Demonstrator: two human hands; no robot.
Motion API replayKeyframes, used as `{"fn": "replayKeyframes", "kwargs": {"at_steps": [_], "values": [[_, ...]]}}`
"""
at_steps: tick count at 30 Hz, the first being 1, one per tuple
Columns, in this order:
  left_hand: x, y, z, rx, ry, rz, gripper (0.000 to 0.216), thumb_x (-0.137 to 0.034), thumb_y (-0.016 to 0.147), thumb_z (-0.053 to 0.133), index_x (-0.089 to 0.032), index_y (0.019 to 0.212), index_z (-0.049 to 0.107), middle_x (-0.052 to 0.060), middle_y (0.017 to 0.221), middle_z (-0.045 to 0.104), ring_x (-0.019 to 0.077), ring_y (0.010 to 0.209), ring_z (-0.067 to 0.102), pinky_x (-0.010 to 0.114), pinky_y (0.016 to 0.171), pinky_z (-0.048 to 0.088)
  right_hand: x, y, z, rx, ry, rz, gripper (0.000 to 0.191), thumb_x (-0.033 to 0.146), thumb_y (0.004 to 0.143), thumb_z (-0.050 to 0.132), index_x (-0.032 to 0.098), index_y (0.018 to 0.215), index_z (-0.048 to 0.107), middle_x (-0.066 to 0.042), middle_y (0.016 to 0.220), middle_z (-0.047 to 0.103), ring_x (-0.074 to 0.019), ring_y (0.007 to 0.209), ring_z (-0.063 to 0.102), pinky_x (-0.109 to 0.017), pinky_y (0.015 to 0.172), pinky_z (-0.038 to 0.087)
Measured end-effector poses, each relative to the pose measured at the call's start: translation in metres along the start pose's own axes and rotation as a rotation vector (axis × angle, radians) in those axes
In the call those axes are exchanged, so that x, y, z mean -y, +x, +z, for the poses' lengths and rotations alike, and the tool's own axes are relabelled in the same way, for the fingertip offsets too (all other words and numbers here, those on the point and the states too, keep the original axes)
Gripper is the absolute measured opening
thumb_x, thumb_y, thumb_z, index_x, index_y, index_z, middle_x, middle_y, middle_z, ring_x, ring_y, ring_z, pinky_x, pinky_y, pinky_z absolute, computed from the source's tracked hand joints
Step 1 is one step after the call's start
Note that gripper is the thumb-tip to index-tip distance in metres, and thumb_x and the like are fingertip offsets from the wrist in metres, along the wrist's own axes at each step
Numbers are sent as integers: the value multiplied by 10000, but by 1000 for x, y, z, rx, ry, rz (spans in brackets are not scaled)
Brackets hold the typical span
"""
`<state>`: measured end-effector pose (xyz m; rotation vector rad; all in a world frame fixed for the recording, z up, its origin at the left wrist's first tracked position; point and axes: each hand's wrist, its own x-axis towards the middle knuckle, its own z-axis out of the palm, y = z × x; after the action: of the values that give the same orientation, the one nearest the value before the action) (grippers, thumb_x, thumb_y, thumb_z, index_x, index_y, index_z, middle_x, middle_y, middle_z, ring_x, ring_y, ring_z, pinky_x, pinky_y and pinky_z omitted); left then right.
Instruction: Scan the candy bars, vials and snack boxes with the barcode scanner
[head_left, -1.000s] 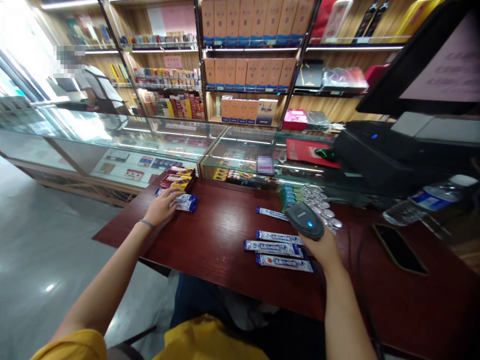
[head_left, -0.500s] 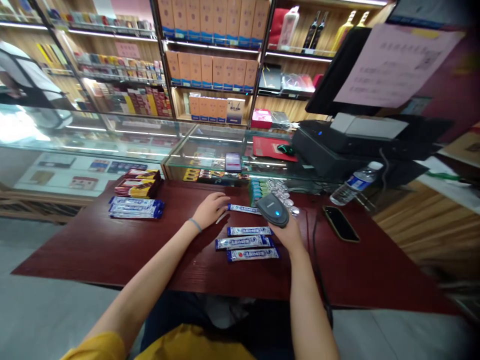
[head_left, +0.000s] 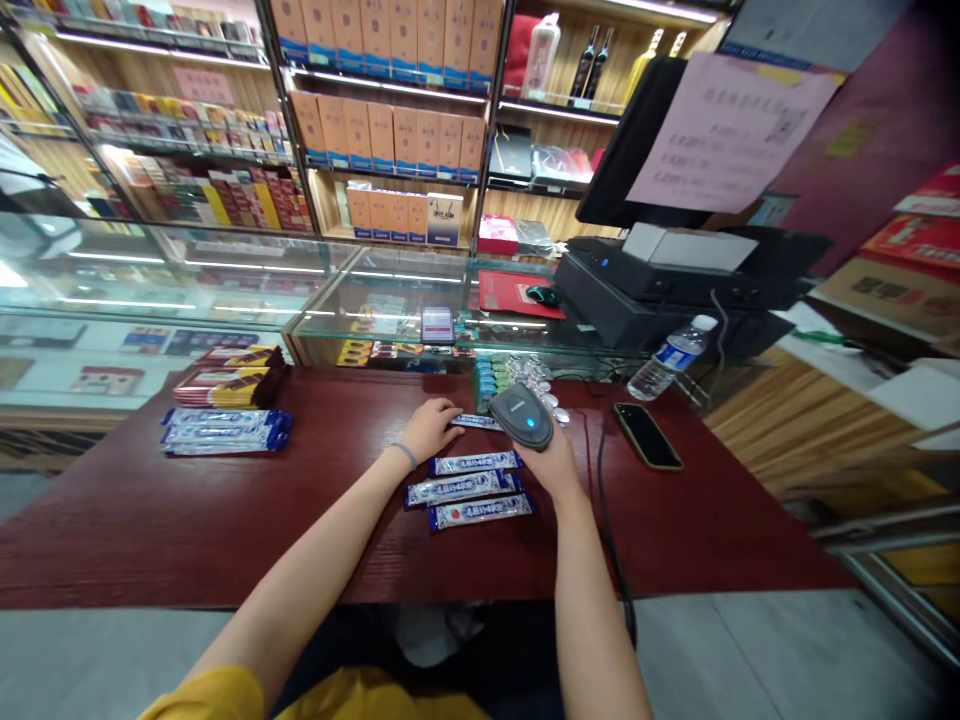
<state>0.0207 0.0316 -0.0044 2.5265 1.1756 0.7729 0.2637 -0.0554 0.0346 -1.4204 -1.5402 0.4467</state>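
My right hand is wrapped round the handle of a dark grey barcode scanner, whose blue light glows on top. The scanner's head covers the right end of a slim blue-and-white candy packet. At that packet's left end, my left hand pinches it between thumb and fingers. Nearer to me lie several similar packets: an upper one, a middle pair that overlaps, and a lower one with a strawberry print.
On the left are a pile of blue-and-white packets and red-and-yellow packs. Behind the scanner stand green-blue packs and small silver-topped items. A phone, a water bottle and the scanner's cable are to the right.
My left thumb and fingers have closed on the left end of the far packet. The whole view has shifted rightward; the scanner stays over that packet's right end.
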Motion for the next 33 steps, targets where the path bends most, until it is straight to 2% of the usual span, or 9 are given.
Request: {"fn": "replayKeyframes", "kwargs": {"at_steps": [3,7,13,17,21,23,25,28,33], "values": [[3,-1,1,7,9,6,253,-332,907,630,-189,1086,738,129,1060,659,264,1016,593,409,942,465,0,-1,0,6,-12,7,533,313,697,732,223,1209,611,-79,1074,747,-277,1008,704,-401,909,556],[-2,-2,-5,38,83,26,237,-330,935,589,-180,1044,737,128,997,661,258,969,596,403,913,468,0,-1,1,4,-14,16,536,320,698,728,221,1213,613,-85,1092,744,-281,1016,703,-406,908,556],[-17,-5,-46,2,113,-4,272,-284,946,560,-198,1187,653,106,1091,654,241,1018,615,366,920,480,-3,0,1,-30,17,0,581,309,681,727,193,1238,611,-95,1092,746,-293,1077,682,-417,950,536],[-14,-20,-70,-101,-142,-119,241,-304,928,580,-210,1142,636,76,1091,686,226,1027,641,346,916,493,-6,0,1,-31,23,-25,609,313,686,726,176,1266,601,-105,1108,743,-300,1088,678,-432,955,537],[3,-41,-73,-220,-595,-452,245,-396,903,595,-192,1030,647,41,892,717,190,805,691,305,757,541,-7,0,3,-28,12,-53,649,329,686,742,179,1297,585,-103,1105,744,-298,1083,682,-433,955,540],[8,-48,-72,-231,-851,-602,302,-442,876,626,-168,1000,649,42,838,711,180,711,691,300,679,554,-7,0,5,-24,10,-56,650,331,691,741,182,1303,578,-100,1103,743,-293,1060,688,-428,943,544],[11,-52,-71,-236,-1049,-689,361,-458,843,674,-145,1022,653,40,805,703,168,671,686,294,648,562,-6,-1,7,1,16,-63,639,321,695,734,187,1299,572,-98,1109,739,-287,1036,692,-418,927,548],[12,-55,-73,-259,-1198,-705,433,-441,791,748,-132,1082,660,46,822,707,160,703,693,271,657,561,-1,-3,9,88,16,-61,608,308,705,725,206,1283,566,-84,1106,735,-274,1003,697,-392,897,549],[19,-56,-72,-288,-1283,-680,494,-402,734,812,-134,1121,662,76,943,718,180,806,708,262,685,552,16,-6,10,280,-31,-66,536,318,738,711,224,1245,564,-40,1001,743,-247,897,708,-323,788,542]]}}
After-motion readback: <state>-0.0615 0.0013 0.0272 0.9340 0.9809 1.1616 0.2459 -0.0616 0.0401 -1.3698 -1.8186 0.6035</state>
